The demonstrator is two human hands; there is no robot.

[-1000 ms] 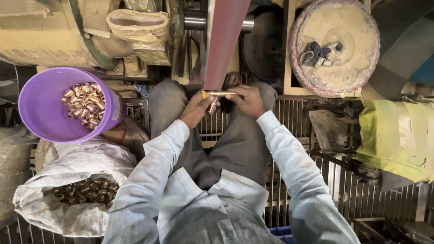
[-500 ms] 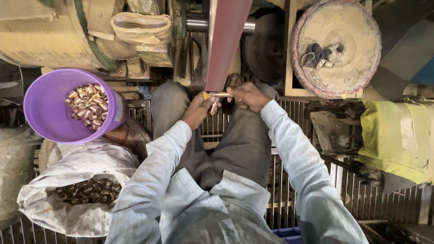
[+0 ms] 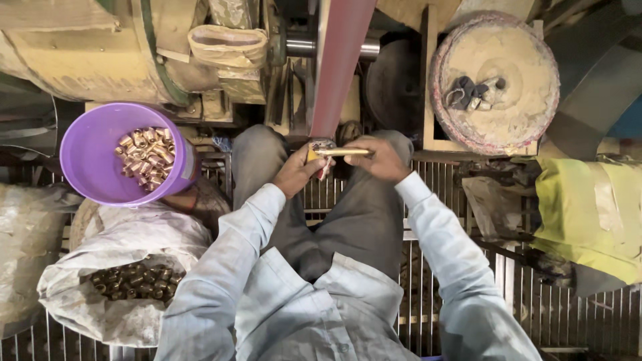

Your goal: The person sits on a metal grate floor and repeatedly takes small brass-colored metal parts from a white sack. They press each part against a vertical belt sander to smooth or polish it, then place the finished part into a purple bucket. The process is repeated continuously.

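Head view: both hands, left hand and right hand, grip a slim, shiny brass rod.

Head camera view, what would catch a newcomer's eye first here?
Probably the purple tub of shiny brass pieces at the upper left, above an open white sack holding darker pieces. At the centre, the left hand and right hand hold a thin brass rod across the foot of a reddish belt. A dusty round wheel sits at the upper right.
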